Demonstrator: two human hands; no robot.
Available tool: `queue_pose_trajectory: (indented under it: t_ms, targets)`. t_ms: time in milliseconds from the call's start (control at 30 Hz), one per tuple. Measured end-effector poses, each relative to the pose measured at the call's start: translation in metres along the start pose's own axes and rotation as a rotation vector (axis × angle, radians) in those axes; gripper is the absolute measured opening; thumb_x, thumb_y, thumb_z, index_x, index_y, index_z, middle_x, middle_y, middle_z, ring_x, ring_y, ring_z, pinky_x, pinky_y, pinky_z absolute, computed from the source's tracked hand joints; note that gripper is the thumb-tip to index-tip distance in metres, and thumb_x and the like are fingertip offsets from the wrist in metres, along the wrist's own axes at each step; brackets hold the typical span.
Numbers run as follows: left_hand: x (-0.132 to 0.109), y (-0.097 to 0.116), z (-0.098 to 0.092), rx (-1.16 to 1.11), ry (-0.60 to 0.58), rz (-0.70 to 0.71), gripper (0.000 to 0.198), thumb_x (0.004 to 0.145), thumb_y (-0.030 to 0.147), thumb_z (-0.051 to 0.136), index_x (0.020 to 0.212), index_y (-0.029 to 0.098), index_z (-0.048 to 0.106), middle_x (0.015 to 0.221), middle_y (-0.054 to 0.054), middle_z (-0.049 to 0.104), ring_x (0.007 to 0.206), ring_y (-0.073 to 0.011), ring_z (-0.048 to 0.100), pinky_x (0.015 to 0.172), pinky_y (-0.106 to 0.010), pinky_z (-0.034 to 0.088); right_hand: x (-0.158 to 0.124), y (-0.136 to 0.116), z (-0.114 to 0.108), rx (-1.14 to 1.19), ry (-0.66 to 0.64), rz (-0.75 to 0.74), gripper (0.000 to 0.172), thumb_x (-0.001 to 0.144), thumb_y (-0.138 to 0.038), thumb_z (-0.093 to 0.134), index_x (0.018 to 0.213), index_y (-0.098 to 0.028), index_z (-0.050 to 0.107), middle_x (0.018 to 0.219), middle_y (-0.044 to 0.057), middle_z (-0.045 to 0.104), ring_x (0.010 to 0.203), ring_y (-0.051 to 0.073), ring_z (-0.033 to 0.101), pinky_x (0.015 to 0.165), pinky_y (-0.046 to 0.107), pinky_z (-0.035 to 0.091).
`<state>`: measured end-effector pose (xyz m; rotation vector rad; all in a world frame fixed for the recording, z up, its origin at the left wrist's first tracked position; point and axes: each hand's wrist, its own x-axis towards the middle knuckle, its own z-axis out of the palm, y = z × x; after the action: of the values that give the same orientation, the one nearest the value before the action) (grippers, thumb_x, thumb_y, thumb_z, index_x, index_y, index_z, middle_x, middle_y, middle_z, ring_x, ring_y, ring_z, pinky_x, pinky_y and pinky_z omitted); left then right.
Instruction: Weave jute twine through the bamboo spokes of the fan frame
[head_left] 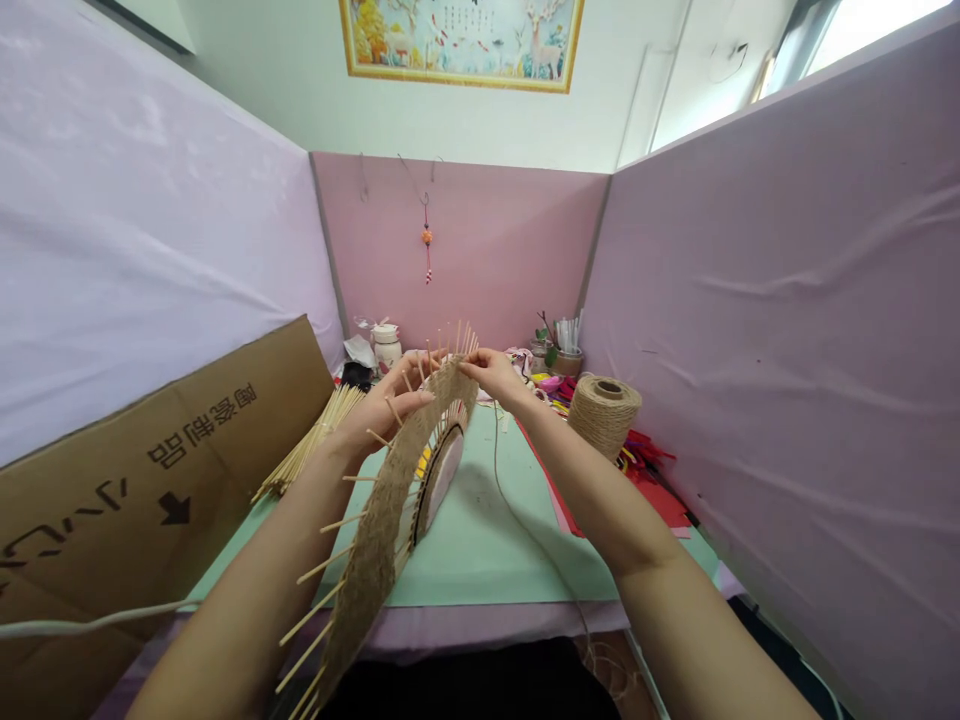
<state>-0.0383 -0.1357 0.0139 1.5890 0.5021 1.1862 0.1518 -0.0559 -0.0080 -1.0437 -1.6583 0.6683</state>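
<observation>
A round frame of thin wooden sticks, woven with a wide band of twine (375, 530), stands tilted on edge in front of me. Its round inner disc (442, 478) faces right. My left hand (394, 400) grips the far upper part of the band, thumb on the near face and fingers among the sticks. At the band's top right edge, my right hand (491, 375) pinches what looks like the working twine. That loose twine (517, 515) hangs from near the right hand, across the table and over its front edge.
A twine spool (604, 412) stands at the right, near red sheets (656, 500). Loose sticks (315, 435) lie at the left beside a cardboard sheet (187, 460). A white jar (387, 345) and a pot of white sticks (568, 350) stand at the back. Fabric-covered partitions enclose the table.
</observation>
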Motion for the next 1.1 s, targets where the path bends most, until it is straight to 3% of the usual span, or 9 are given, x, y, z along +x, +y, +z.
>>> queue_pose_trajectory:
  t_ms: [233,367,533,700,967,1100]
  targets:
    - [0.022,-0.014,-0.016,-0.026,0.085,0.101,0.038,0.054,0.032,0.078,0.079,0.019,0.052,0.127,-0.012,0.058,0.124,-0.0351,0.047,0.104,-0.053,0.032,0.008,0.008,-0.009,-0.022,0.047,-0.023,0.024,0.069,-0.04,0.06,0.066,-0.016,0.058,0.062,-0.003,0.052,0.059,0.01,0.043,0.056,0.023,0.034]
    - [0.031,-0.027,-0.025,-0.141,0.143,0.142,0.035,0.054,0.034,0.077,0.07,0.019,0.05,0.124,-0.009,0.059,0.125,-0.0335,0.046,0.106,-0.051,0.032,0.016,0.009,-0.018,-0.064,0.088,-0.029,0.025,0.067,-0.041,0.063,0.064,-0.016,0.059,0.061,-0.002,0.054,0.059,0.011,0.044,0.057,0.023,0.034]
    - [0.03,-0.028,-0.02,-0.215,0.145,0.165,0.03,0.056,0.033,0.076,0.07,0.019,0.054,0.124,-0.007,0.057,0.125,-0.033,0.047,0.106,-0.049,0.035,0.027,-0.003,-0.02,-0.14,0.144,-0.068,0.023,0.07,-0.037,0.064,0.062,-0.016,0.059,0.06,-0.002,0.055,0.059,0.011,0.045,0.058,0.024,0.034]
    - [0.028,-0.023,-0.017,-0.213,0.096,0.168,0.028,0.058,0.034,0.076,0.071,0.019,0.056,0.123,-0.008,0.059,0.126,-0.0337,0.046,0.107,-0.05,0.034,0.046,-0.024,-0.018,-0.323,0.199,-0.215,0.021,0.077,-0.033,0.064,0.065,-0.016,0.059,0.065,0.0,0.06,0.062,0.012,0.049,0.064,0.026,0.036]
    - [0.027,-0.02,-0.013,-0.227,0.072,0.144,0.031,0.058,0.036,0.078,0.07,0.018,0.055,0.124,-0.008,0.06,0.128,-0.0336,0.045,0.11,-0.049,0.029,0.072,-0.049,-0.02,-0.559,0.022,-0.553,0.009,0.084,-0.015,0.054,0.078,-0.015,0.062,0.086,0.007,0.064,0.081,0.017,0.055,0.077,0.027,0.038]
    - [0.029,-0.022,-0.013,-0.21,0.07,0.139,0.033,0.057,0.039,0.078,0.069,0.018,0.055,0.121,-0.01,0.063,0.126,-0.0339,0.047,0.108,-0.049,0.03,0.079,-0.052,-0.022,-0.555,-0.002,-0.517,0.011,0.082,-0.014,0.055,0.073,-0.016,0.061,0.083,0.007,0.063,0.08,0.018,0.055,0.077,0.029,0.037]
